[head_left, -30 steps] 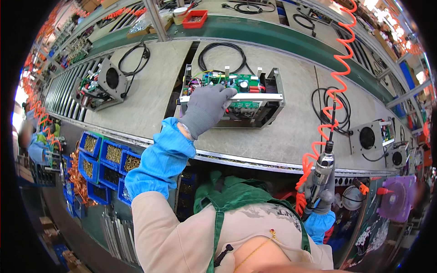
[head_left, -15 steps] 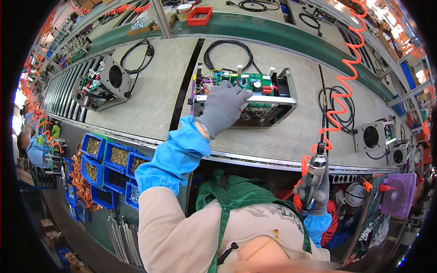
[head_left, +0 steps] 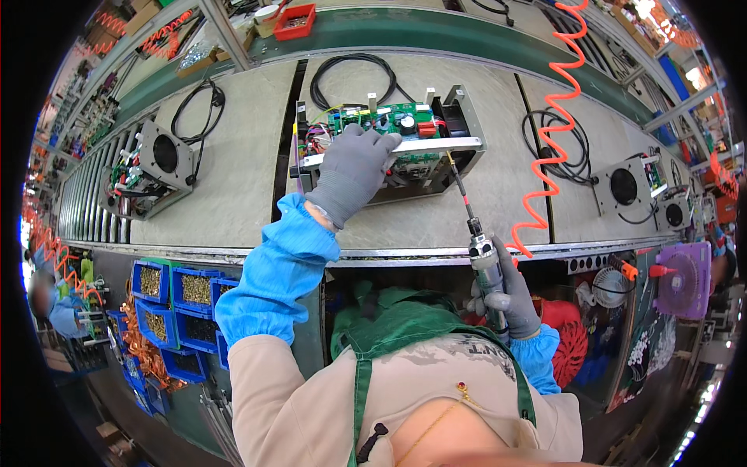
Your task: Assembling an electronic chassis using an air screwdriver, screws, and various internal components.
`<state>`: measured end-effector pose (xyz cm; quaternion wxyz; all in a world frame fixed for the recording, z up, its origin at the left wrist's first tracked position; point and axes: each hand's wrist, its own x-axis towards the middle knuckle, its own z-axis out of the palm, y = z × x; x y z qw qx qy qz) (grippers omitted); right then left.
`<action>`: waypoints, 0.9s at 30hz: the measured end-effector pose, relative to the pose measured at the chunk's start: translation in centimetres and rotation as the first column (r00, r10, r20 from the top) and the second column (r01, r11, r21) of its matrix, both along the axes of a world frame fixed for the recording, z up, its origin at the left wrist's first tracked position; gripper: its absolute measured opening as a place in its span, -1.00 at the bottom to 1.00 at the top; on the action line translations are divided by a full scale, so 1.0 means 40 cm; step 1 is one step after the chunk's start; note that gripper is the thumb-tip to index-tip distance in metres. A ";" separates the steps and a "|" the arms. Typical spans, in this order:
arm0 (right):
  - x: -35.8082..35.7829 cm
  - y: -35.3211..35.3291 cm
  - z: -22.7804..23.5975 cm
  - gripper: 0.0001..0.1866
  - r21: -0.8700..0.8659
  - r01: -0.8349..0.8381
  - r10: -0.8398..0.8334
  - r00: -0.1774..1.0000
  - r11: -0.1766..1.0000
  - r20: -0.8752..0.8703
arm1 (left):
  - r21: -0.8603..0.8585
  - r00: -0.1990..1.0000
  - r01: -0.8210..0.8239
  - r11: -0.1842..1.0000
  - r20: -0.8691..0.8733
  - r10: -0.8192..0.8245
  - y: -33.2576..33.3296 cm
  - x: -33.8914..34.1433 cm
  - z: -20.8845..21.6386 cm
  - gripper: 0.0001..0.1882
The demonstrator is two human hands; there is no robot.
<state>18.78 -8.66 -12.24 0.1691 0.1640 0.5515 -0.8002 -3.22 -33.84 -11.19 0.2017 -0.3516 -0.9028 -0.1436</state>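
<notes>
A metal-framed machine unit (head_left: 420,191) stands on the workbench, its green circuit board (head_left: 373,118), coloured wires and black fan showing at the top. Across its near side runs a silver metal bar (head_left: 443,144). My left hand (head_left: 352,173), in a grey glove, is closed over the left part of this bar, its fingertips by the circuit board. In my right hand (head_left: 515,302), also gloved, I grip a pneumatic screwdriver (head_left: 488,268). Its long bit (head_left: 461,184) points up and away, the tip at or very near the bar's right part; contact cannot be made out.
An orange coiled air hose (head_left: 542,156) hangs at the right. Similar units stand on the bench at left (head_left: 152,167) and right (head_left: 626,185), with black cables. Blue bins (head_left: 194,289) of small fasteners sit at lower left. A purple fan (head_left: 682,280) stands at right.
My right hand has brought the screwdriver left and forward, so its bit has swung from upright beside the unit to the bar. My left hand stays on the bar. The whole view has shifted.
</notes>
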 end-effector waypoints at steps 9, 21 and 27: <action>-0.005 -0.016 0.012 0.09 0.032 0.053 -0.053 0.999 0.998 0.000 | 0.030 0.999 0.048 0.998 -0.023 -0.047 -0.008 -0.003 -0.009 -0.68; -0.038 -0.116 0.108 -0.01 -0.112 0.141 -0.139 0.990 0.984 0.025 | 0.017 0.998 0.049 0.999 -0.034 -0.049 -0.030 -0.009 -0.021 -0.67; 0.011 -0.087 -0.002 -0.32 -0.347 0.161 -0.239 0.951 0.924 -0.197 | 0.081 0.973 -0.026 0.996 -0.225 0.044 -0.013 0.072 -0.067 -0.41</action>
